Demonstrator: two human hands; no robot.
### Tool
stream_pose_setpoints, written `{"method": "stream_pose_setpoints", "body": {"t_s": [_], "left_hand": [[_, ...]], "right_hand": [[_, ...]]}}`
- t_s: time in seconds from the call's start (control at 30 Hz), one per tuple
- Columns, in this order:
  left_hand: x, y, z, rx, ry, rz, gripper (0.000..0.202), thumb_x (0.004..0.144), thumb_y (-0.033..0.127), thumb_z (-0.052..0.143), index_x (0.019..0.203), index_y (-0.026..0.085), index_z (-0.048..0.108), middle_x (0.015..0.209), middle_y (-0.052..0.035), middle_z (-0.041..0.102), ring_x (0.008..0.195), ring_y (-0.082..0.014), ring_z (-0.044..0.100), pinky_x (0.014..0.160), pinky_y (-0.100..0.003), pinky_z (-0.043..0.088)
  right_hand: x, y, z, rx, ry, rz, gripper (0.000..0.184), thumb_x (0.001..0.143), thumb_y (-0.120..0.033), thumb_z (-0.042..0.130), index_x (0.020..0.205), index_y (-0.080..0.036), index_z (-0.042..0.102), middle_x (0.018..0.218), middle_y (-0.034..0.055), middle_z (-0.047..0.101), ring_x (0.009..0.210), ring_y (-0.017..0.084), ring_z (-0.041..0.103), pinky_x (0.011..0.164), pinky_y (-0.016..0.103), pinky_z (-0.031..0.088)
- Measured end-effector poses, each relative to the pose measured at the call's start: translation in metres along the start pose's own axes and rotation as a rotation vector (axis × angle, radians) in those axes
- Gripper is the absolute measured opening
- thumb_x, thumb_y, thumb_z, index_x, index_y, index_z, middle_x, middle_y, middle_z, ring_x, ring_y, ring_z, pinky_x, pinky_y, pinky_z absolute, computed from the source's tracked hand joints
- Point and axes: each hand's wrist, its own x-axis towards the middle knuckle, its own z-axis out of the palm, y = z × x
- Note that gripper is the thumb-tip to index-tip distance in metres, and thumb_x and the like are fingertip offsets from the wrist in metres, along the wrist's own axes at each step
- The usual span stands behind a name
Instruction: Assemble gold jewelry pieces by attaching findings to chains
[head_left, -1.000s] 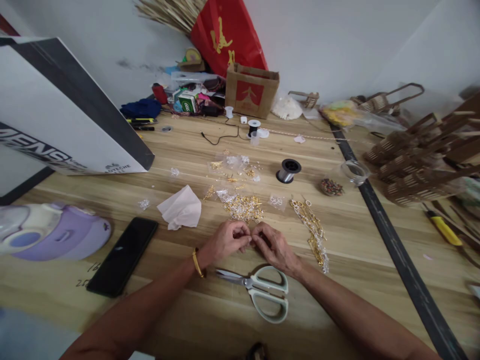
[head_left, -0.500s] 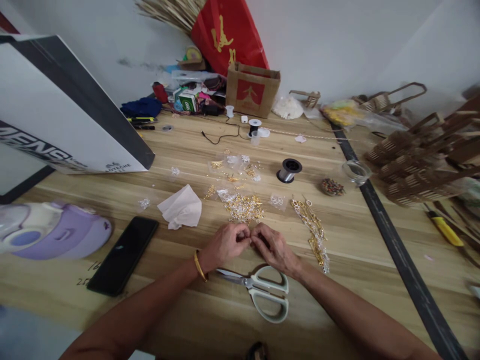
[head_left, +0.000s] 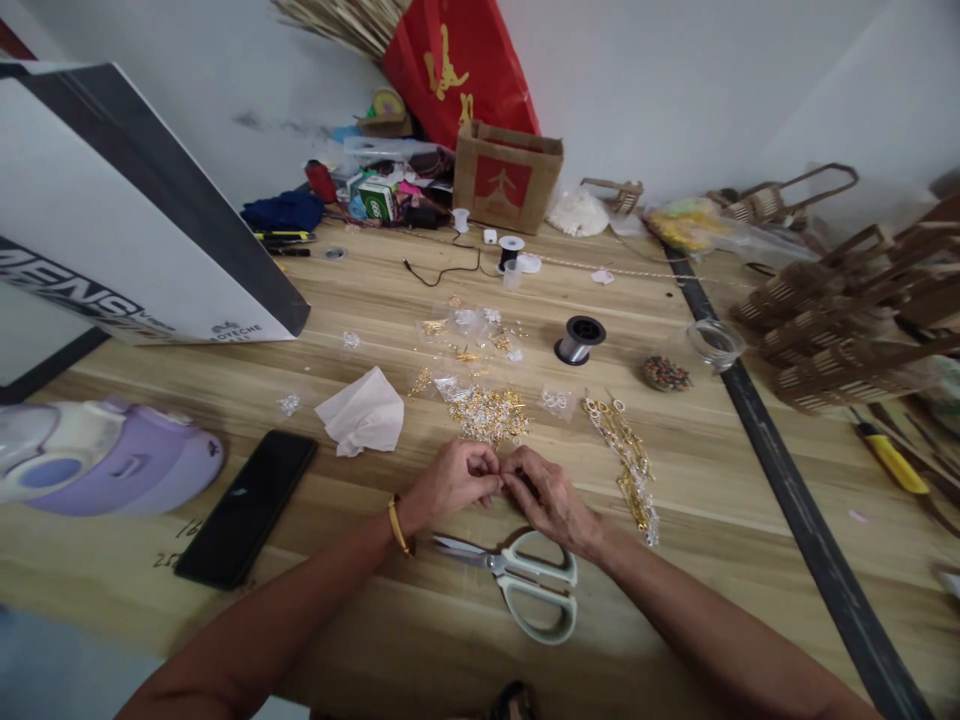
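Note:
My left hand (head_left: 459,482) and my right hand (head_left: 549,498) meet fingertip to fingertip at the middle of the table. Both are closed in a pinch; whatever sits between the fingers is too small to make out. Just beyond them spreads a pile of gold and silver beads (head_left: 489,412). Scissors with pale handles (head_left: 538,590) lie below my hands, blades pointing left. Right of my right hand rests a bundle of gold and silver beaded strands (head_left: 626,460). A small bag of rings (head_left: 556,402) lies beyond my right hand.
On the left are a phone (head_left: 247,510), a folded tissue (head_left: 361,412), a purple-and-white bottle (head_left: 127,460) and a large box (head_left: 150,220). Farther back stand a wire spool (head_left: 580,341) and a paper bag (head_left: 507,178). A bead-filled dish (head_left: 666,374) and woven baskets (head_left: 825,320) are at right.
My hands stay together in nearly the same place, with only a slight shift of the left hand and its fingers. The objects on the table have not moved.

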Motion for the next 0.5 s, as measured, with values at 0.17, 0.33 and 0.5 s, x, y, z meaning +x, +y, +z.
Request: {"method": "stream_pose_setpoints", "body": {"t_s": [0.17, 0.33, 0.5], "left_hand": [[0.0007, 0.0004, -0.0014, -0.016, -0.005, -0.001, 0.023, 0.066, 0.029, 0.070, 0.068, 0.011, 0.056, 0.055, 0.0014, 0.058, 0.048, -0.0100, 0.058, 0.049, -0.021, 0.047], [0.0027, -0.0007, -0.0056, -0.031, -0.045, -0.036, 0.026, 0.066, 0.033, 0.070, 0.069, 0.010, 0.059, 0.057, -0.0002, 0.061, 0.051, -0.0112, 0.060, 0.052, -0.022, 0.047], [0.0036, -0.0021, -0.0061, -0.046, -0.058, -0.051, 0.029, 0.065, 0.036, 0.071, 0.070, 0.010, 0.059, 0.059, -0.0016, 0.062, 0.052, -0.0120, 0.060, 0.055, -0.024, 0.049]], "right_hand": [[0.0003, -0.0006, -0.0007, -0.020, 0.015, 0.002, 0.008, 0.092, -0.018, 0.041, 0.091, -0.019, 0.048, 0.076, 0.0036, 0.052, 0.065, 0.014, 0.051, 0.060, 0.025, 0.044], [0.0005, -0.0011, -0.0010, -0.019, 0.014, 0.012, 0.009, 0.093, -0.019, 0.040, 0.092, -0.019, 0.048, 0.077, 0.0038, 0.053, 0.066, 0.014, 0.052, 0.062, 0.026, 0.044], [0.0007, -0.0011, -0.0008, -0.014, 0.022, 0.005, 0.008, 0.093, -0.019, 0.040, 0.092, -0.018, 0.048, 0.078, 0.0040, 0.052, 0.066, 0.014, 0.052, 0.062, 0.026, 0.044]]}}
